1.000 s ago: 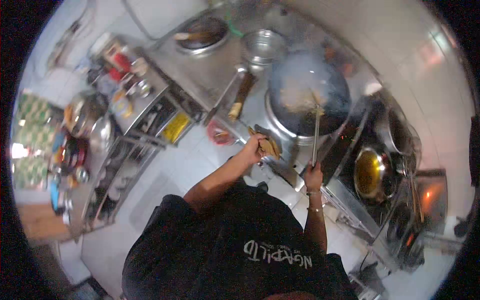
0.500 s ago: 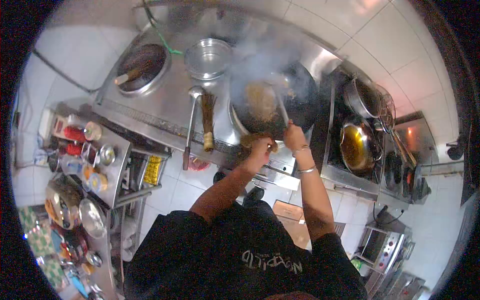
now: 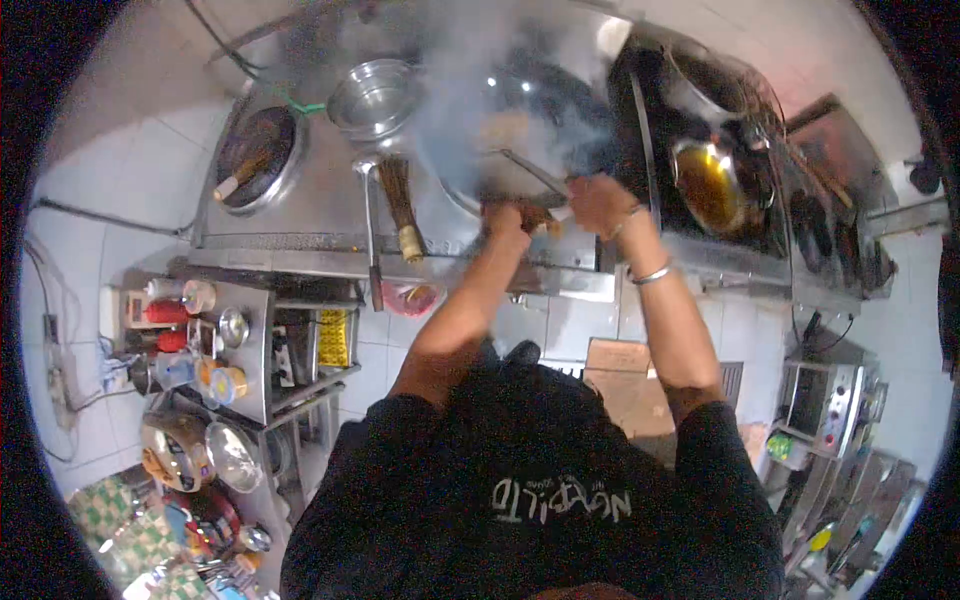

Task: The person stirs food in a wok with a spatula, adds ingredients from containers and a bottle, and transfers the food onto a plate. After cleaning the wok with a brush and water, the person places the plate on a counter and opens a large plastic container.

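Note:
A dark wok on the steel stove gives off thick smoke, with pale brownish food blurred inside. At its near rim my left hand is closed round a brown cloth against the wok's edge. My right hand, with bracelets at the wrist, is wrapped round the handle of a metal utensil that reaches into the wok. Smoke hides the utensil's far end.
Left of the wok lie a bamboo brush, a ladle, a metal pot and a smaller wok. A pan of yellow-brown oil stands right. Condiments fill the left cart.
The view has shifted. The utensil in my right hand now slants more to the left across the wok. My left hand still grips the cloth at the rim.

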`<move>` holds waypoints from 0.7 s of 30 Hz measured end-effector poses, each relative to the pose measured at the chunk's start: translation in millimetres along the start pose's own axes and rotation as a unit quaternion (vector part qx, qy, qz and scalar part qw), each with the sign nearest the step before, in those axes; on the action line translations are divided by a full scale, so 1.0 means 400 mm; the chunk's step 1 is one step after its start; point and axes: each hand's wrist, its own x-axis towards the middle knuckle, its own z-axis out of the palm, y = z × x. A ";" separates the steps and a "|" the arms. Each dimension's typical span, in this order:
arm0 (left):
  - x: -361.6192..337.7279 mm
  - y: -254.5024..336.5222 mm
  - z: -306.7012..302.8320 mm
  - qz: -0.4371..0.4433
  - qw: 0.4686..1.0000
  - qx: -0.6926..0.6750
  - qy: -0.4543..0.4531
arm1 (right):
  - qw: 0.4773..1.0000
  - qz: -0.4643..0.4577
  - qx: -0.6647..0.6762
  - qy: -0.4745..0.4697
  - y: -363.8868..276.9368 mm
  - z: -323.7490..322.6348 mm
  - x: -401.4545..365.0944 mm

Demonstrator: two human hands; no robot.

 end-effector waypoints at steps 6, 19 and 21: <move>-0.167 0.074 0.005 -0.053 0.995 0.081 -0.020 | 0.995 0.097 0.000 -0.034 -0.130 -0.272 -0.271; -0.412 0.025 -0.043 -0.015 0.988 0.155 -0.001 | 0.985 0.156 0.068 0.029 -0.211 -0.172 -0.278; -0.267 0.084 -0.071 0.011 0.938 0.297 -0.179 | 0.982 0.168 0.070 0.058 -0.198 -0.130 -0.220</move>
